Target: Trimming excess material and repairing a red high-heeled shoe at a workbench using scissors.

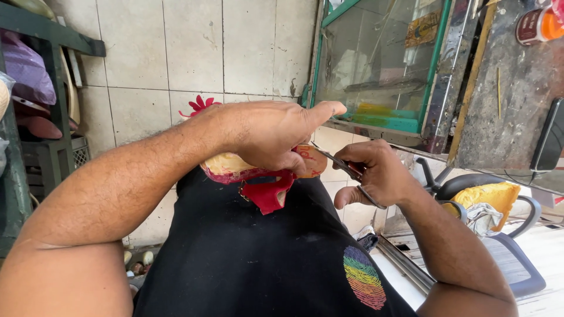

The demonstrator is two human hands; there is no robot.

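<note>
My left hand (276,132) grips a sandal-like shoe (235,167) with a yellowish sole and a red strap (267,194), pressing it against my black-clad lap (252,258). Its forefinger sticks out to the right. My right hand (373,173) holds a pair of metal scissors (341,163), the blades pointing left at the shoe's edge beside my left hand. A red flower ornament (200,105) shows just behind my left wrist.
A green-framed glass cabinet (382,64) stands ahead on a tiled floor. A worn worktop (517,100) at right carries an orange-lidded jar (537,24) and a dark phone (549,138). A chair with a yellow cloth (490,196) is at right; green shelves (35,88) at left.
</note>
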